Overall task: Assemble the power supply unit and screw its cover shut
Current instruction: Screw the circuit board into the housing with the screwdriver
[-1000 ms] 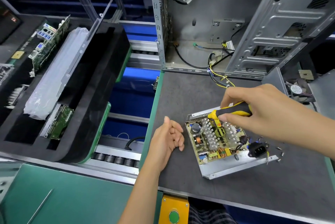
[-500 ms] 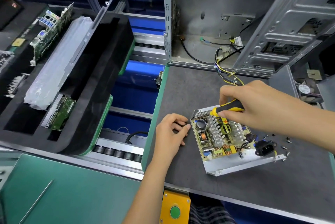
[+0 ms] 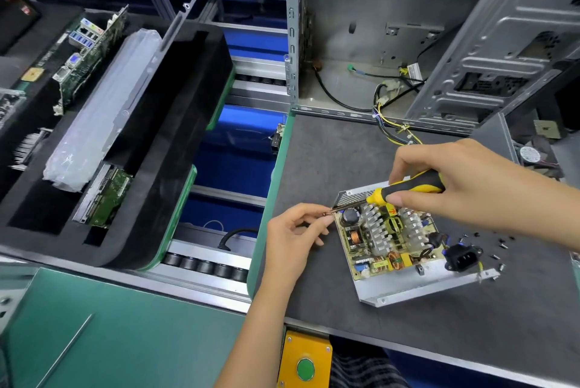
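Closest to the camera, bottom centre, there's a yellow box with a green push button (image 3: 305,369) on the edge of the grey surface (image 3: 345,340). Just past it the left hand (image 3: 290,238) has its fingertips pinched together right at the tip of the screwdriver (image 3: 405,191), looks like it's steadying a tiny screw there, though I can't actually make the screw out.

The power supply unit (image 3: 405,243) sits right of centre on the surface, cover off, circuit board (image 3: 386,237) with heatsinks and coils sitting in its metal base tray, the black power inlet socket (image 3: 463,257) loose at the right end. The right hand (image 3: 452,180) is wrapped around the yellow-and-black handle, shaft angled down-left toward the board's near-left corner. Loose screws (image 3: 499,257) are scattered to the right of the socket.

My take: this is seating a board screw. I'd keep the shaft in line with the hole before turning, let the left fingers only guide, start with light pressure so it doesn't cross-thread, and stay clear of the capacitor next to that corner.

Further back a wire bundle (image 3: 392,133) runs into the open computer case (image 3: 408,42), and upper left a black foam tray (image 3: 175,143) holds spare boards.
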Available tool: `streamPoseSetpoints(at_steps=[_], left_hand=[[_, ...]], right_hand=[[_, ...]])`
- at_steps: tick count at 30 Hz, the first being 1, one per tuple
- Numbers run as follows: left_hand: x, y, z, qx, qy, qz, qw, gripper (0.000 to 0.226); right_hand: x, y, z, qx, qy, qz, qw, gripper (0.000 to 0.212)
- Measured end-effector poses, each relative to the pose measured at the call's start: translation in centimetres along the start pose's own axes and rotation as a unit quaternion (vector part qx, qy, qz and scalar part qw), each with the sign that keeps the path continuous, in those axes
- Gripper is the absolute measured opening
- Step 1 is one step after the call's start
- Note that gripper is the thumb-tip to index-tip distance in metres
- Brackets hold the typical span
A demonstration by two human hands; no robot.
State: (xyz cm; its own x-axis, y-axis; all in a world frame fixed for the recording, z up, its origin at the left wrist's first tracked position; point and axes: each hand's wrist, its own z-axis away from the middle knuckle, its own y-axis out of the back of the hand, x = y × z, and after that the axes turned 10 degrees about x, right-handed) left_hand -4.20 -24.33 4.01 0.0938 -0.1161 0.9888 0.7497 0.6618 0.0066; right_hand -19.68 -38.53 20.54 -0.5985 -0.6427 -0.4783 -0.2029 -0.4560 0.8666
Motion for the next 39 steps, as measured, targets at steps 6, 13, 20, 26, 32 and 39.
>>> streamPoseSetpoints(at_steps=[6,13,20,26,32,39], left_hand=[[-0.3,0.1,-0.1,0.010,0.004,-0.002,1.000,0.022],[-0.4,0.3,0.0,0.008,0.005,0.038,0.999,0.015],[-0.5,0.0,0.2,0.070,0.081,0.208,0.972,0.006],[0.1,-0.1,0.2,0.042,0.064,0.236,0.969,0.006],[0.4,-0.4,0.3,0.027,0.065,0.258,0.963,0.007],[0.4,0.1,0.0,0.001,0.028,0.191,0.981,0.007]], right_hand=[[-0.1,0.1,0.0,0.005,-0.001,-0.006,1.000,0.024],[-0.6,0.3,0.1,0.009,-0.005,-0.010,1.000,0.023],[-1.2,0.4,0.6,0.040,0.006,-0.053,0.998,0.021],[-1.2,0.6,0.7,0.035,0.012,-0.077,0.996,0.023],[-1.0,0.9,0.8,0.026,0.009,-0.078,0.997,0.028],[-0.8,1.4,0.7,0.018,0.014,-0.088,0.996,0.022]])
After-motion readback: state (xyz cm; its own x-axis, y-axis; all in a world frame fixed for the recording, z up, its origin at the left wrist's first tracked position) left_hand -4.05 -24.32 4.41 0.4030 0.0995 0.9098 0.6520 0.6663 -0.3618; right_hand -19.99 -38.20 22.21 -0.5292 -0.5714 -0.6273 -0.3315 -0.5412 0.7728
